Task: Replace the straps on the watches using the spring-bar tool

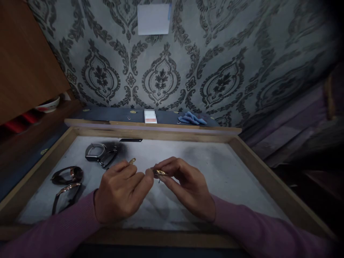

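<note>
Over the middle of the shallow wooden tray (172, 236), my two hands meet at a small gold-coloured piece that looks like a wristwatch (160, 172). My right hand (186, 186) pinches its right side between thumb and fingers. My left hand (123, 188) is closed, its thumb and forefinger at the left end of the piece. A gold band end (132, 161) sticks up above the left fist; the rest of the band is hidden in the fingers. A thin dark bit pokes out below the gold piece.
Left in the tray lie a grey-banded watch (95, 151), a black-banded watch (109, 157), a dark round watch (76, 174) and a rose-gold one (68, 188). A black blade-like strip (131, 140) lies at the back. Behind sit a small box (150, 116) and blue cloth (192, 118).
</note>
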Motion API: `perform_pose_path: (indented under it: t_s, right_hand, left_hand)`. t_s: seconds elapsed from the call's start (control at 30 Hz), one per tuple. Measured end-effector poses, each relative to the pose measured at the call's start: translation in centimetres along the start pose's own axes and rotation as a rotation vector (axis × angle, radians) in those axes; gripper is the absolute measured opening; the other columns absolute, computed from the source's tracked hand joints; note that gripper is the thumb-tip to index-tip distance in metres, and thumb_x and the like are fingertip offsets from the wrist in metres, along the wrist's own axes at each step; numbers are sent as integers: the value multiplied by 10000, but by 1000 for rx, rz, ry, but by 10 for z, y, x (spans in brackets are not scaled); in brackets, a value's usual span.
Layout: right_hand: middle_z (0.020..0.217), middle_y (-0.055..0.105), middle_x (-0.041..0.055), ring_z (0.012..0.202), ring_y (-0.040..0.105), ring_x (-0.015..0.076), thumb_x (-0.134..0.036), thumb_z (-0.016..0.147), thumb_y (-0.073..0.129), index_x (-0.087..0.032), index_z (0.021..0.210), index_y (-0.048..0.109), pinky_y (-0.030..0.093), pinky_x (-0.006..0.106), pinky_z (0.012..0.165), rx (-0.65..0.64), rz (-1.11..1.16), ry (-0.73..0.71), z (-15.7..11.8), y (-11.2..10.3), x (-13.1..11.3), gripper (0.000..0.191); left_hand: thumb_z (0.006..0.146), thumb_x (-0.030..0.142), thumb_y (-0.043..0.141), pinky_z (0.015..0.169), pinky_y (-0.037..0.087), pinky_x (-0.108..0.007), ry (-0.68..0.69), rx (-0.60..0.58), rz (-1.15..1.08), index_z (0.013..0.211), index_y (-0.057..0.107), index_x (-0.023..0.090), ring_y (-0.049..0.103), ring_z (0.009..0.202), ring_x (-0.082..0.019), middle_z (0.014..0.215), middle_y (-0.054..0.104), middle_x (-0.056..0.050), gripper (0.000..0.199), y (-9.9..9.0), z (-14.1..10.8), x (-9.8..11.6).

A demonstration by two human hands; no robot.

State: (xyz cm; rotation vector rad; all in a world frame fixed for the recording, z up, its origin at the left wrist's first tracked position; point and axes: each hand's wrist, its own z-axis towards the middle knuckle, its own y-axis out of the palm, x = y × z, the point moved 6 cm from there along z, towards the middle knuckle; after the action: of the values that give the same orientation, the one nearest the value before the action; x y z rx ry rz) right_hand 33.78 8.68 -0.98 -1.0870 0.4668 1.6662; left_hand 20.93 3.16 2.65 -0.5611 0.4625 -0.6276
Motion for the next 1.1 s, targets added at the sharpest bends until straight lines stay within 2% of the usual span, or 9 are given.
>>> perform_pose_path:
  t_s: [0.2, 0.37, 0.47, 0.63, 0.83, 1.1]
  right_hand:
    - [960, 706, 80, 885, 700, 178, -47, 875, 596, -192, 962, 622, 604, 312, 752, -3, -163, -177, -1, 0, -11, 171]
    - [989, 711, 107, 871, 707, 176, -4, 854, 601, -177, 941, 624, 602, 296, 743, -13, -304, -284, -3, 1, -21, 195]
    - [986, 714, 107, 861, 707, 172, -8, 853, 603, -172, 928, 637, 603, 291, 732, -20, -309, -283, -1, 0, -21, 183]
    - [863, 720, 72, 819, 714, 169, -38, 844, 640, -170, 900, 644, 612, 291, 717, -26, -151, -243, 4, -2, -17, 144]
    - [1010, 702, 133, 891, 704, 171, 14, 858, 585, -155, 924, 644, 616, 292, 753, -44, -311, -326, -2, 0, -25, 191]
    - [986, 703, 123, 882, 709, 170, -2, 856, 602, -154, 905, 638, 626, 297, 754, -51, -284, -338, 1, 0, -25, 164]
  left_hand:
    - [876, 4, 549, 515, 337, -318, 39, -15, 30, 818, 627, 68, 414, 485, -134, 494, 537, 26, 116, 0, 0, 3]
    - [882, 3, 528, 507, 344, -317, 49, -35, 34, 837, 633, 51, 414, 477, -134, 494, 540, 22, 124, 1, 0, 4]
    - [883, 3, 522, 511, 354, -319, 50, -37, 37, 838, 633, 51, 418, 476, -137, 489, 536, 23, 130, 0, 0, 4]
    - [885, 6, 518, 521, 379, -316, 72, -44, 23, 869, 639, 32, 430, 488, -138, 504, 551, 12, 124, 1, 0, 4]
    - [886, -11, 520, 517, 347, -310, 55, -24, 12, 840, 618, 57, 399, 479, -124, 486, 528, 31, 128, 1, 0, 4]
    - [894, 7, 530, 500, 320, -316, 36, -27, 11, 838, 611, 71, 390, 479, -122, 491, 518, 39, 117, 3, -2, 3]
